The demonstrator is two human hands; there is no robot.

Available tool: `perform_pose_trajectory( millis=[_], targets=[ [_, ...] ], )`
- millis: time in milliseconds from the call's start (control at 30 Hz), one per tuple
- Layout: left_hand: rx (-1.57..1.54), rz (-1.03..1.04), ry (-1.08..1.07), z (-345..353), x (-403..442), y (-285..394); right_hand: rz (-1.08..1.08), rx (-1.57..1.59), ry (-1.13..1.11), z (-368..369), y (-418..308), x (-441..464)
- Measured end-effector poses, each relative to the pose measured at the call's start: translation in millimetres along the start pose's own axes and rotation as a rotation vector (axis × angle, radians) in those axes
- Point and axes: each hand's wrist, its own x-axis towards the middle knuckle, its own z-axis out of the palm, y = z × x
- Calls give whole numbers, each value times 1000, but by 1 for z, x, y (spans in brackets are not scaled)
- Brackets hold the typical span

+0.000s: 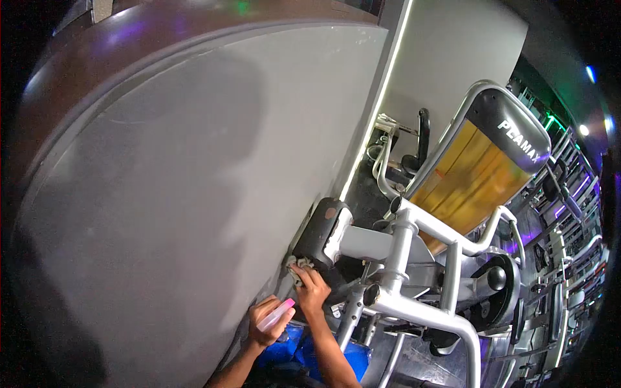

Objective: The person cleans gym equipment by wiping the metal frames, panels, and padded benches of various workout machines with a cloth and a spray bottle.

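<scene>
My left hand (264, 321) is wrapped around a pale translucent bottle (274, 317) with a bright pink end, held at a tilt beside the grey wall. Just above and to its right, my right hand (313, 291) presses a crumpled light cloth (296, 268). The cloth lies against the lower end of a black padded seat part (317, 231) on a silver exercise machine (402, 252). Part of the cloth is hidden under my fingers. A bright blue surface (281, 349) shows below my forearms; what it belongs to is unclear.
A grey wall (174, 181) rises close on the left, topped by a brown ledge (162, 39). The machine's silver tubes stand close on the right, with a tall panel (466, 171) behind them. More gym equipment (563, 258) crowds the far right.
</scene>
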Motion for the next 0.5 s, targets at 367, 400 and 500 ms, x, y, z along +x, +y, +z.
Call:
perform_pose_trajectory(
  millis=[367,400,500],
  targets=[
    [-59,151,-42,7,23,-11,217,97,102,-98,-57,52],
    [-57,232,-28,9,27,-14,155,-13,-36,-107,-71,74],
    [-137,198,17,12,38,-3,91,-222,-335,-90,-62,114]
  ],
)
